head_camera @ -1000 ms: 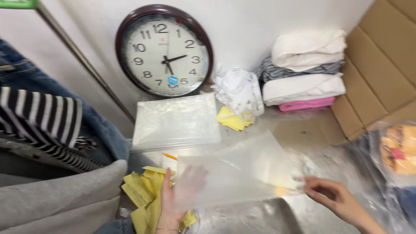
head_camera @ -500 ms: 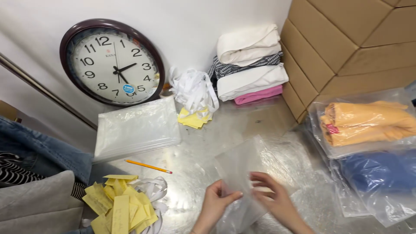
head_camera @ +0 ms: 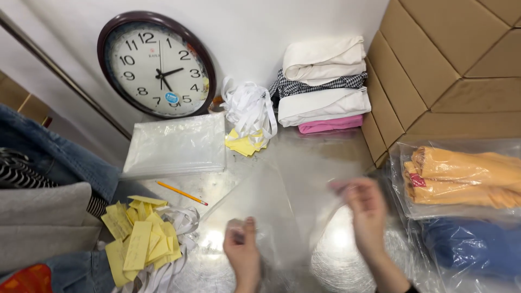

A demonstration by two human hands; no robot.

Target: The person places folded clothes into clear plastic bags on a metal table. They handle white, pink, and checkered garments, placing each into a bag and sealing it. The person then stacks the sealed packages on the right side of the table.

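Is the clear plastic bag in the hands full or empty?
Empty: the clear plastic bag shows only the metal table through it.

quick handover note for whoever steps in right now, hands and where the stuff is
Left hand and right hand both grip one clear plastic bag above the metal table; the bag looks empty.
Stack of clear bags lies flat under the wall clock.
Yellow tags sit front left, pencil beside them.
Bagged orange garment and bagged blue garment lie at right.
Folded clothes at the back are unbagged.
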